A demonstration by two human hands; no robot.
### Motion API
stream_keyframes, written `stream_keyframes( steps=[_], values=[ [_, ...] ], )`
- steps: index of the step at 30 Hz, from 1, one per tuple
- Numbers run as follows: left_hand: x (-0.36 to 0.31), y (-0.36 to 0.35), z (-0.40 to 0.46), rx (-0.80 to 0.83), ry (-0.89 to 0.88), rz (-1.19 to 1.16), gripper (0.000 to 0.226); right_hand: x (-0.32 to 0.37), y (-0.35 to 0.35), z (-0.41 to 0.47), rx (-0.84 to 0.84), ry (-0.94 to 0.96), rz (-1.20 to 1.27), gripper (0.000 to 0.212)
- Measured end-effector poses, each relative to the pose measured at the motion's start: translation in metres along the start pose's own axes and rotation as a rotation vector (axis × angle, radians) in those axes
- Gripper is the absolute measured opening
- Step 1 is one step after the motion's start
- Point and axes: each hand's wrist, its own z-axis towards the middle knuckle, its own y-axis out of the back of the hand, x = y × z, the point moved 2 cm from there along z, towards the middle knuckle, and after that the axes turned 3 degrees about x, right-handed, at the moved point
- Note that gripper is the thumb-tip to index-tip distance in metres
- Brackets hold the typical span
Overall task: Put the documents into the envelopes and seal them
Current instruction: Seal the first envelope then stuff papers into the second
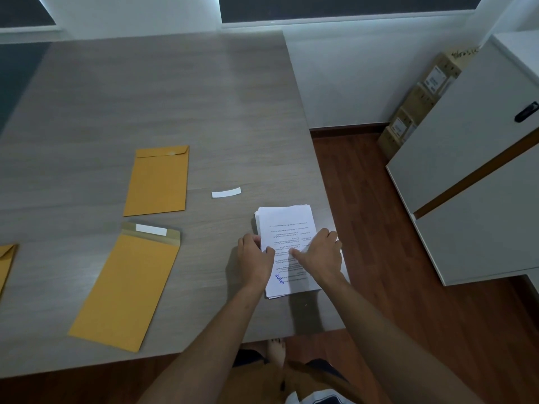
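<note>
documents (287, 225): white printed stack, table's right edge | envelopes: sealed (157, 182); flap-open (128, 284)

Grey wood table (163, 106), seen from above. Paper stack (287, 225) near the right edge, printed text, blue stamp at its near end. Left hand (254, 259) grips the stack's left edge, thumb on top; right hand (320, 253) grips the right edge, thumb across the top sheet. Open envelope (125, 287) near left, flap up with white strip. Closed envelope (157, 182) just beyond it. Third envelope (6, 258) cut off at far left. Loose white strip (226, 192) between closed envelope and stack. White cabinet (472, 176) right, cardboard boxes (420, 103) behind it.
</note>
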Motion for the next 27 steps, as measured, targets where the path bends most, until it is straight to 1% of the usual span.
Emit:
stream_keyframes(
  steps=[3, 7, 12, 16, 22, 27],
  values=[
    [0.000, 0.000, 0.001, -0.006, 0.000, 0.003, 0.021, 0.000, 0.000, 0.000, -0.004, -0.001, 0.002, 0.084],
    [-0.001, -0.005, 0.004, 0.035, -0.009, -0.052, 0.026, 0.001, 0.000, 0.001, -0.007, -0.001, 0.003, 0.084],
    [0.000, -0.007, 0.000, 0.009, -0.111, 0.075, 0.034, 0.001, 0.000, -0.001, -0.010, 0.002, 0.007, 0.084],
    [0.004, -0.007, -0.003, -0.003, -0.163, 0.155, 0.037, 0.000, 0.001, -0.002, -0.009, 0.003, -0.004, 0.084],
    [0.005, -0.003, -0.001, -0.037, -0.194, 0.091, 0.032, 0.001, 0.002, -0.002, -0.007, 0.008, 0.002, 0.084],
    [-0.003, 0.004, 0.002, -0.023, -0.147, 0.004, 0.027, 0.000, 0.001, -0.002, -0.010, 0.007, -0.001, 0.084]
  ],
)
